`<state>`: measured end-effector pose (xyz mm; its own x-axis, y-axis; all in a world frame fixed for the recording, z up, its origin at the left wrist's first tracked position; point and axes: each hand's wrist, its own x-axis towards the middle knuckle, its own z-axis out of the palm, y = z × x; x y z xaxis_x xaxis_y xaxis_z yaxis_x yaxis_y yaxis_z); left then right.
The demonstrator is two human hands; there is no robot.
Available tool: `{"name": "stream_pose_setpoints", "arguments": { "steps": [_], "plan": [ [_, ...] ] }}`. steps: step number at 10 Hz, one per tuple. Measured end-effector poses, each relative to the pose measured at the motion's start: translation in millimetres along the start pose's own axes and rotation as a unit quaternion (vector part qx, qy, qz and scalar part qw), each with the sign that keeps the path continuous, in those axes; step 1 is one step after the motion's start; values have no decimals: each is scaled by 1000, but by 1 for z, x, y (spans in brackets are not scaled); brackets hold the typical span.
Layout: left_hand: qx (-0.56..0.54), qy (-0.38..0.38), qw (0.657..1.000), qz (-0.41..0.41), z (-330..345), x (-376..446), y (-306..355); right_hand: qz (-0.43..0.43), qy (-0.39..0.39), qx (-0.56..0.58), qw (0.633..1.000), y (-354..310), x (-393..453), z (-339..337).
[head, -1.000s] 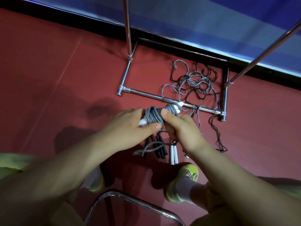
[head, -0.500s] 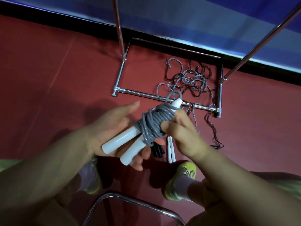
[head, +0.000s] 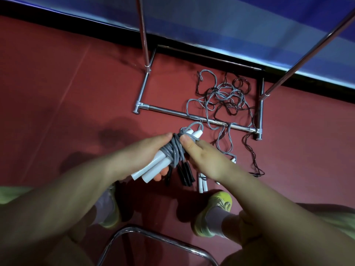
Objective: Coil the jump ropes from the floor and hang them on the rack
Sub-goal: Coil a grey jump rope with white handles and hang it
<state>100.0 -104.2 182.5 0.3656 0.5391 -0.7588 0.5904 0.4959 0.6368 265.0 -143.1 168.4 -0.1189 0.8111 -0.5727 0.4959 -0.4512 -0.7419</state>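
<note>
I hold a coiled grey jump rope (head: 175, 152) with two white handles above the red floor. My left hand (head: 138, 156) grips the handles from below and the left. My right hand (head: 203, 156) pinches the grey wraps from the right, thumb on top. A loop of cord sticks out past the handle tips. On the floor behind lies a tangle of grey and dark ropes (head: 224, 98), draped over the chrome rack's base bar (head: 169, 112). Black handles (head: 185, 174) and white handles (head: 201, 183) lie below my hands.
The rack's uprights (head: 143, 31) rise at the left and right, against a blue wall with a black skirting. A chrome chair frame (head: 153, 235) curves across the bottom. My feet in yellow-green shoes (head: 217, 206) stand on the floor near the loose handles.
My left hand has closed round the white handles and turned the bundle more upright. My right hand stays on the wraps. The view has shifted slightly.
</note>
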Motion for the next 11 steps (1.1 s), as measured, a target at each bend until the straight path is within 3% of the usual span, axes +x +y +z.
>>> {"name": "stream_pose_setpoints", "arguments": {
  "steps": [1,2,4,7,8,9,10,11],
  "plan": [
    [59,14,998,8,1,0,3,30,-18,23,999,2,2,4],
    [190,72,979,25,1,4,-6,61,-49,30,997,6,5,3],
    [228,123,966,14,-4,10,-7,103,-36,-2,994,10,10,-1],
    [236,177,954,58,-4,12,-6,48,35,64,996,14,16,2],
    [202,149,967,51,-7,16,-10,17,50,92,994,12,16,4],
    [-2,41,999,21,-10,18,-11,-27,58,141,988,10,15,5],
    [-130,-78,987,-46,-11,15,-5,-71,50,176,981,6,11,3],
    [-163,-157,969,-102,-15,12,-1,-103,52,226,967,2,5,1]
  ]
}}
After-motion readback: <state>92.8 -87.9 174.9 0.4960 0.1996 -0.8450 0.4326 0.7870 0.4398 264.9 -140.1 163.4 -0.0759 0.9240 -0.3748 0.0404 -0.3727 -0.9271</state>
